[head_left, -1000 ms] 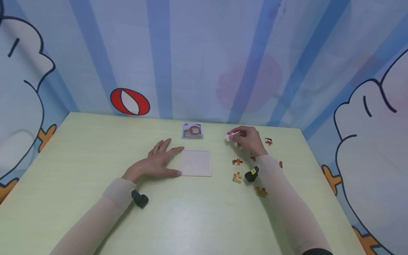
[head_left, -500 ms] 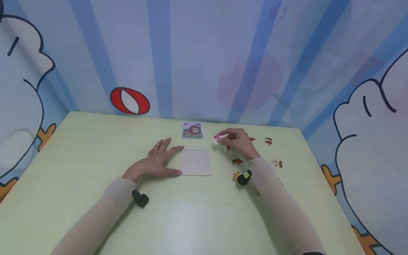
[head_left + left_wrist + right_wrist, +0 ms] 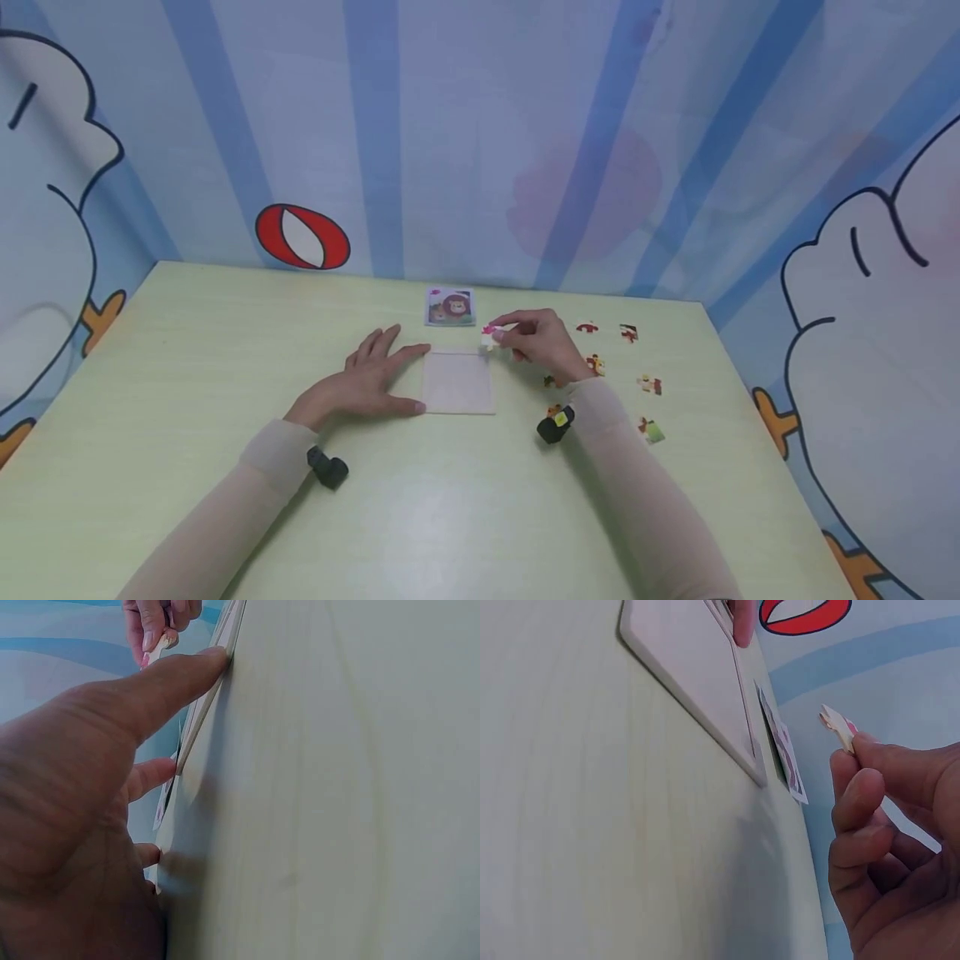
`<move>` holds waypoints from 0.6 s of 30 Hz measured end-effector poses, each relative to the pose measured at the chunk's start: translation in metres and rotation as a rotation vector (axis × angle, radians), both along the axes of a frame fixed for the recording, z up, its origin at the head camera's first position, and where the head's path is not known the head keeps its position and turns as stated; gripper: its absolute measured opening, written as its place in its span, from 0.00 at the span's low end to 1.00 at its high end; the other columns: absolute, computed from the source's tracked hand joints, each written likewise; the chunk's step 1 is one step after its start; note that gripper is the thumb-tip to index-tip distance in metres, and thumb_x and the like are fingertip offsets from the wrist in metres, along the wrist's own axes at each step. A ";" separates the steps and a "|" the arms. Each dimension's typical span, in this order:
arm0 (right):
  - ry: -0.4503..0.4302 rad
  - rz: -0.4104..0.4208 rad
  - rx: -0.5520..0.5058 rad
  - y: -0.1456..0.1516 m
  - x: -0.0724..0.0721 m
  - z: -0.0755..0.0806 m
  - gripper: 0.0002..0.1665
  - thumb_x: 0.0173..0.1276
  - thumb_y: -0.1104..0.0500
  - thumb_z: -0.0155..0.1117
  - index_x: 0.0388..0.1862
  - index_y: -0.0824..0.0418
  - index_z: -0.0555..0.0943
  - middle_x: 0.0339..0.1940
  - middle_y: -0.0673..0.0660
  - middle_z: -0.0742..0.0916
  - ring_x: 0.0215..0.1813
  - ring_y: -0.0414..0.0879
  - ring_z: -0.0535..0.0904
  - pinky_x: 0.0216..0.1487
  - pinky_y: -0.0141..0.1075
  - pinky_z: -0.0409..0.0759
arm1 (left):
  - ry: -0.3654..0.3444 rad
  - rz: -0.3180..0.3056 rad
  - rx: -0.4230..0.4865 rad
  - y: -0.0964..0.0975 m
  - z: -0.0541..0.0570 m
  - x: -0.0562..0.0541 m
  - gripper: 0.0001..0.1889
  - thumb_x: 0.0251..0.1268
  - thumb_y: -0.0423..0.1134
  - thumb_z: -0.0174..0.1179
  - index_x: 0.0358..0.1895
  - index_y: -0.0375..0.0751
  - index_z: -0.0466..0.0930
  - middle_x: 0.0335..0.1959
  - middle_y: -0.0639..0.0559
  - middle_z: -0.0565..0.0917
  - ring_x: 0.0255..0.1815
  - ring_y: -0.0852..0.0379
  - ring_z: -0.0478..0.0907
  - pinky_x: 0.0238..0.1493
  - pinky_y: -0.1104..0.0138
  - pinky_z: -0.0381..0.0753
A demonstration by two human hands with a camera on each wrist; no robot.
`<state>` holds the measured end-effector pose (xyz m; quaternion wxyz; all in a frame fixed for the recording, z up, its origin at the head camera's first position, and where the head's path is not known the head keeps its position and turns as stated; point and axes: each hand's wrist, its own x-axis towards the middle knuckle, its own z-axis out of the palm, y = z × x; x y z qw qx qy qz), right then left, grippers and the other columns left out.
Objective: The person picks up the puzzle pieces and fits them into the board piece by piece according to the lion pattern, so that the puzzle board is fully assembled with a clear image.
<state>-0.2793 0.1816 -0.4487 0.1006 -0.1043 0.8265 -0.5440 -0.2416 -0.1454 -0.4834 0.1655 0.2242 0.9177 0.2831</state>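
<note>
My right hand (image 3: 542,343) pinches a white and pink jigsaw puzzle piece (image 3: 491,336) between thumb and fingers. In the head view the piece overlaps the far right corner of a pale square puzzle frame (image 3: 457,383). The right wrist view shows the puzzle piece (image 3: 841,727) raised above the table, at the fingertips. My left hand (image 3: 360,385) is spread at the frame's left side, thumb at the near corner and index finger at the far one. In the left wrist view the left thumb (image 3: 180,682) touches the frame's edge.
A small lion picture card (image 3: 450,307) lies behind the frame. Several loose puzzle pieces, among them an orange and green one (image 3: 652,430) and a dark red one (image 3: 628,333), are scattered right of the frame. A printed blue curtain (image 3: 465,150) hangs behind the table.
My right hand has carried the pink and white puzzle piece leftward and slightly nearer, to the frame's far right corner. The left hand has stayed at the frame.
</note>
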 end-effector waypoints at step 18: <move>-0.079 0.003 0.084 -0.041 0.001 -0.007 0.11 0.71 0.59 0.76 0.51 0.58 0.91 0.28 0.55 0.91 0.23 0.44 0.76 0.29 0.33 0.74 | -0.004 0.005 -0.018 0.002 0.002 -0.001 0.51 0.64 0.62 0.72 0.87 0.64 0.55 0.92 0.41 0.35 0.91 0.30 0.27 0.83 0.24 0.38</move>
